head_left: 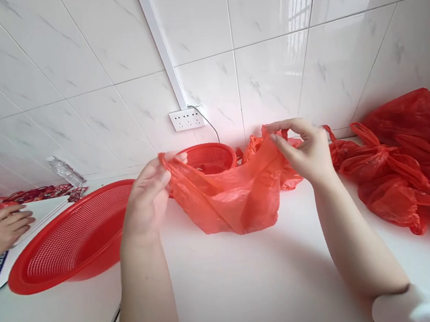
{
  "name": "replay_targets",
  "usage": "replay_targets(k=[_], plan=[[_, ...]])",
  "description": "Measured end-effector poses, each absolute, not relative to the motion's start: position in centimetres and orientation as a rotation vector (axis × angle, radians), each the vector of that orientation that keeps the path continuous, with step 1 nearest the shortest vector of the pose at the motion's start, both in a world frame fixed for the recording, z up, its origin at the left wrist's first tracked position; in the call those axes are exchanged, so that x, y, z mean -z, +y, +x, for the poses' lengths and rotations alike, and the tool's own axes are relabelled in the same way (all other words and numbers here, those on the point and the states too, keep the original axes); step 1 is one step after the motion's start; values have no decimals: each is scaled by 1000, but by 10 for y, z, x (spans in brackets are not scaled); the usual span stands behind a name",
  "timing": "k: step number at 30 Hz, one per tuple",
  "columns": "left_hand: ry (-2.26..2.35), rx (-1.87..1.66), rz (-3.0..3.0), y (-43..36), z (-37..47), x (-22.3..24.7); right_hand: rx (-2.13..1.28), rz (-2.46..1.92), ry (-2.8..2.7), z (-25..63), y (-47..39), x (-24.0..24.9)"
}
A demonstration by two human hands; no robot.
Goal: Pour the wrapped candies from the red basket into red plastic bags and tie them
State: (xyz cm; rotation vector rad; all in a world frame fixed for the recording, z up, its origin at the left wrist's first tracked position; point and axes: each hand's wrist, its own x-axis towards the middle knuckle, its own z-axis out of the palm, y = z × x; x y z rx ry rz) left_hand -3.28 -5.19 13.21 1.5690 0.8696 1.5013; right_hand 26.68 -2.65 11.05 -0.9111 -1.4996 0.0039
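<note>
A thin red plastic bag hangs stretched between my two hands above the white table. My left hand is closed on its left top corner, thumb against fingers. At the right top corner, my right hand pinches the bag between thumb and fingers. The bag sags in the middle, and its lower part looks crumpled. Behind it stands a small red basket, partly hidden by the bag and my left hand.
Knotted red bags are heaped at the right. A large red colander stands at the left, beside another person's hand over a white device. A clear plastic bottle lies near the wall, below a power strip.
</note>
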Motion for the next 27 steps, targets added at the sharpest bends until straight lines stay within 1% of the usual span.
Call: replay_targets(k=[3, 5, 8, 11, 16, 21, 27], plan=[[735, -1455, 1539, -48, -10, -138, -108, -733, -1561, 256, -33, -112], [735, -1287, 1581, -47, 6, -135, -231, -623, -1637, 247, -38, -112], [801, -935, 1732, -51, 27, -127, -370, -503, -1786, 232, -46, -110], [833, -783, 1823, -56, 41, -119, -401, -453, -1921, 222, -50, -109], [894, -931, 1509, -51, 44, -111, -473, -486, -1941, 220, -44, -107], [894, -1031, 1441, -48, 43, -113, -570, -527, -1939, 223, -35, -101], [871, -1057, 1326, -46, 43, -112, -517, -640, -1818, 221, -28, -95]])
